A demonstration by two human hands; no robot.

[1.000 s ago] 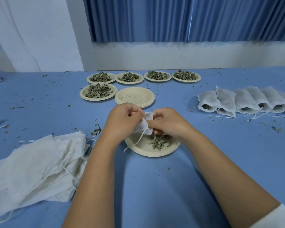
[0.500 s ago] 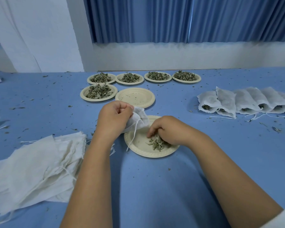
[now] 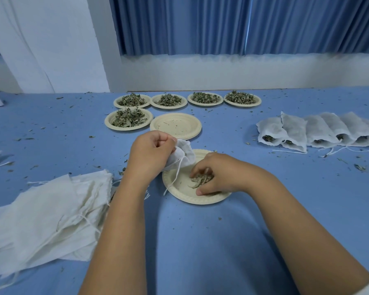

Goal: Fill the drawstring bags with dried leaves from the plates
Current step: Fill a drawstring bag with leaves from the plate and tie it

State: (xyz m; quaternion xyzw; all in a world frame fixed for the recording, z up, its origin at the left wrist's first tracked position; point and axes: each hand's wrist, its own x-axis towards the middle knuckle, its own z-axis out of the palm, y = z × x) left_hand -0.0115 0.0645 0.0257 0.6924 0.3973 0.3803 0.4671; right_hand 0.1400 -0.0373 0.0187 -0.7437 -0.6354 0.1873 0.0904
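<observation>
A small white drawstring bag (image 3: 183, 155) is held up by my left hand (image 3: 150, 155) over the left rim of a cream paper plate (image 3: 179, 188). Its string dangles down onto the plate. My right hand (image 3: 217, 174) lies on the plate with fingers curled round a small heap of dried leaves (image 3: 200, 180). Several plates heaped with dried leaves (image 3: 129, 118) stand at the back. Filled bags (image 3: 307, 132) lie in a row at the right.
A stack of bare plates (image 3: 176, 126) sits just behind the hands. A pile of flat white bags (image 3: 45, 213) lies at the left front. Leaf crumbs dot the blue table (image 3: 200, 241). A wall and blue curtain close the far edge.
My right hand left the bag's mouth and dropped onto the plate, closing round the leaves. My left hand pulled the bag slightly left and up.
</observation>
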